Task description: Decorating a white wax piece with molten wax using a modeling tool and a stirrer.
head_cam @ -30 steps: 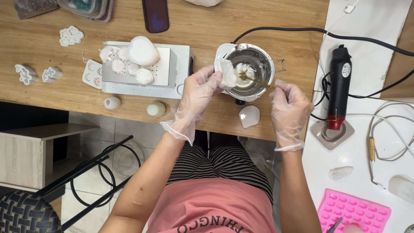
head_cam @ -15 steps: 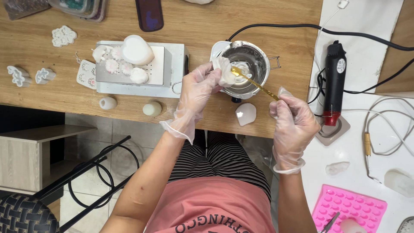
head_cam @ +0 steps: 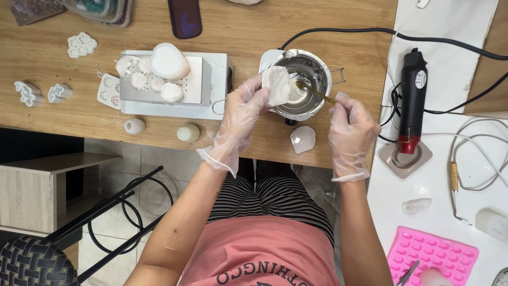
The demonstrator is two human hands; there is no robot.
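Since half a second ago the thin gold spoon [head_cam: 316, 92], pinched at its handle end in the gloved right hand [head_cam: 350, 133], has been drawn off the white piece and lowered, so that its bowl now dips into the steel melting pot [head_cam: 306, 85] at upper centre of the frame; the right hand has been brought up and in toward the pot's rim. By the look of it, a fresh spoonful of the pale liquid is being taken up rather than laid on. The white wax-like piece [head_cam: 278, 85] is kept closed between thumb and fingers of the gloved left hand [head_cam: 241, 119], raised over the pot's left edge and turned slightly more upright than before, touching neither spoon nor liquid. Just below the pot, a pale shell-shaped cast [head_cam: 302, 140] is seen lying at the near edge of the wooden table [head_cam: 63, 114], close beneath the right wrist. Left of centre, a white perforated box [head_cam: 174, 87] is loaded with a heart-shaped block and small flower casts, with two egg-shaped pieces [head_cam: 188, 132] set near the table edge. To the right, a black heat tool [head_cam: 411, 100] rests on its stand, its cables looped close beside the right forearm, where they could be snagged. A pink silicone mould [head_cam: 431, 257] lies at lower right.
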